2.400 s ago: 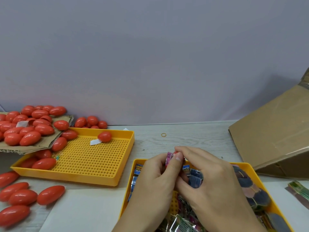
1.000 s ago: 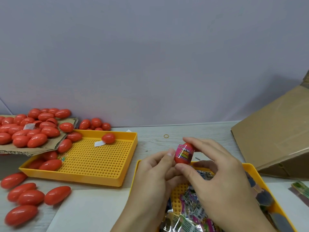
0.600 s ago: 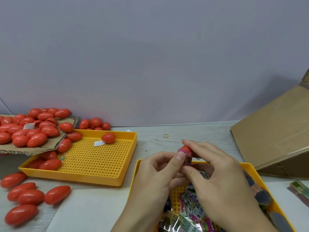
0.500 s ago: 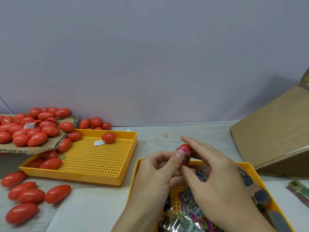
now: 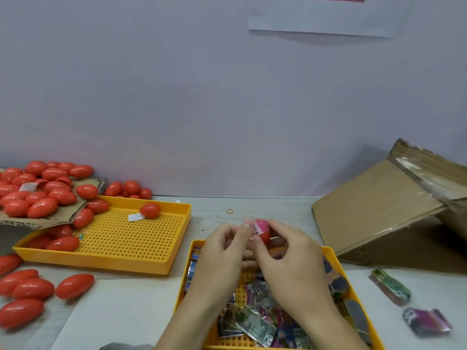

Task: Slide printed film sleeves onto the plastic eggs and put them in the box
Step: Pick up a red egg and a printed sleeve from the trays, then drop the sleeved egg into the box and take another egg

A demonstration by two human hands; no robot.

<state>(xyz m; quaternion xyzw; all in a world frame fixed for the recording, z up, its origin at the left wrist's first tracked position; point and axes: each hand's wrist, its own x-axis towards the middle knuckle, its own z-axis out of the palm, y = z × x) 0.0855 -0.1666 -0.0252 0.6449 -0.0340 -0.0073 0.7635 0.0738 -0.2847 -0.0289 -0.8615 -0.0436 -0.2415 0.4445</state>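
Both hands meet over the near yellow tray. A red plastic egg with a pink printed sleeve partly over its top is held between them. My left hand pinches the sleeve's upper edge with its fingertips. My right hand grips the egg from the right and below. Loose printed sleeves fill the tray under my hands. The cardboard box lies tilted at the right.
A second yellow perforated tray at the left holds a few red eggs. More eggs are heaped on a cardboard sheet at the far left and lie loose on the table. Two sleeve bundles lie right of the near tray.
The camera has tilted up. Between my hands the egg has turned and the pink sleeve sits further over its top. My hands stay over the near tray.
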